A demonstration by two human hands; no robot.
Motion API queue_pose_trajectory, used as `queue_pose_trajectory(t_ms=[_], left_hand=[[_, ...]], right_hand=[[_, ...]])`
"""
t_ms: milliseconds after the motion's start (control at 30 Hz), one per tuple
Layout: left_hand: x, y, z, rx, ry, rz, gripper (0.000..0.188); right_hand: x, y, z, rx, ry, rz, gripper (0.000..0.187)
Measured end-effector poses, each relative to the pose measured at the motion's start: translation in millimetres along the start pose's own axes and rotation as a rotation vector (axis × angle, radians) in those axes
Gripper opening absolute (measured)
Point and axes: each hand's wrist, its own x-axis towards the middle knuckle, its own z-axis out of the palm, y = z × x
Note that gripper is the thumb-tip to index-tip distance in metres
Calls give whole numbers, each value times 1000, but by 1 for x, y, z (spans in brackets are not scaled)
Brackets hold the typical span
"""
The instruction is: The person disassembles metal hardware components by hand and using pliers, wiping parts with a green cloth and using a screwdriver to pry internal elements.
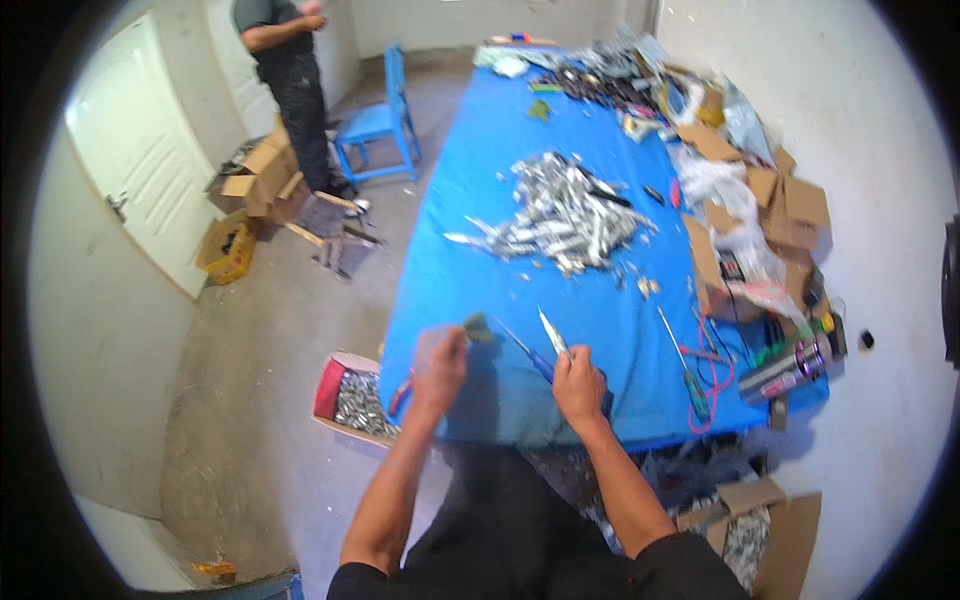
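The person's right hand (578, 385) is closed round the blue handles of a pair of pliers (541, 362), and its grip also pinches a slim silver metal strip (553, 335) that juts up and away from the knuckles, its long axis leaning slightly left toward the far end of the bench. The left hand (438, 365) is blurred; its fingers look curled near a small dark greenish piece (477, 327) just beyond the fingertips, but I cannot tell whether they have it. That piece lies left of the pliers, so the left hand is much the nearer. Both hands work at the near edge of the blue-covered bench (480, 200). Farther along lies a heap of silver metal scraps (565, 215). On the floor to the left sits a red box of metal bits (352, 398).
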Motion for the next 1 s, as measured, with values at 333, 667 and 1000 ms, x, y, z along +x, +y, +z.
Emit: queue_pose_trajectory(t_ms=[333,667,1000], left_hand=[[-29,102,2,-454,-258,-534,40],[-71,124,-5,-796,-372,-831,33],[-42,67,-34,-248,-399,-669,38]], right_hand=[[-44,-34,-27,331,129,138,24],[-87,-57,-39,569,-12,155,21],[-61,-3,-63,238,115,122,22]])
